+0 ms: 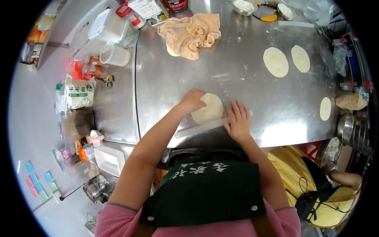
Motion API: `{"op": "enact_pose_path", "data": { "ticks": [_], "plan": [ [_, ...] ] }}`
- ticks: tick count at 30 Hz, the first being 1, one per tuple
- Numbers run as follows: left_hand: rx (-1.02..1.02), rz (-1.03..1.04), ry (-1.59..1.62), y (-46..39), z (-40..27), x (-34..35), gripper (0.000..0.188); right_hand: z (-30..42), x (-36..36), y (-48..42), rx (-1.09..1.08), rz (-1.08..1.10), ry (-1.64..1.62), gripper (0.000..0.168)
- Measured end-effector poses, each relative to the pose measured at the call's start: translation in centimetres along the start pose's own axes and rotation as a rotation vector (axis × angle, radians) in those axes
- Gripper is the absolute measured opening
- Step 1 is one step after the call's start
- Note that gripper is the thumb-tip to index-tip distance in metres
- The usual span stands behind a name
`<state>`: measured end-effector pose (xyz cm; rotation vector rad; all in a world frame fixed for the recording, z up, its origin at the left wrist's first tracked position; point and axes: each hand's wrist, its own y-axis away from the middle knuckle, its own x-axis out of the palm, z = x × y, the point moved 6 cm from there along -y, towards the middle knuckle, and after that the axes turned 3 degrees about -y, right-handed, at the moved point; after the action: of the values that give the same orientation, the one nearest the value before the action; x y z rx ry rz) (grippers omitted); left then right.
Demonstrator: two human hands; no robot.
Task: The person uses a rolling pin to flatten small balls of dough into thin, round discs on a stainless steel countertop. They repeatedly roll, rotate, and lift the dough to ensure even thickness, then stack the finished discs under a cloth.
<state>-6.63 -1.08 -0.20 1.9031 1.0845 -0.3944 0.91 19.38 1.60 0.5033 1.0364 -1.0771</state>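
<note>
A flat round of dough lies on the steel tabletop in front of me. My left hand pinches its upper left edge between thumb and fingers. Along the round's lower edge lies a pale rolling pin, slanting up to the right. My right hand rests over the pin's right part, palm down with fingers extended. Two more oval dough sheets, one larger and one narrower, lie at the upper right, and a small one lies near the right edge.
A crumpled tan cloth partly covers a dough piece at the top. Flour bowls, an orange-bladed scraper and another pale rod sit top right. Scissors and plastic containers are left. A person in yellow works at lower right.
</note>
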Motion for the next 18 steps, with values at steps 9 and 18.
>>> {"op": "enact_pose_path", "data": {
  "ticks": [9, 18],
  "plan": [
    [-0.113, -0.163, 0.128, 3.2, -0.8, -1.2, 0.024, -1.0, -4.0, 2.6, -0.044, 0.057, -0.067, 0.039],
    [-0.301, -0.055, 0.864, 2.0, 4.3, 1.9, 0.028, -1.9, -1.4, -5.0, -0.050, 0.049, -0.090, 0.033]
  ]
}}
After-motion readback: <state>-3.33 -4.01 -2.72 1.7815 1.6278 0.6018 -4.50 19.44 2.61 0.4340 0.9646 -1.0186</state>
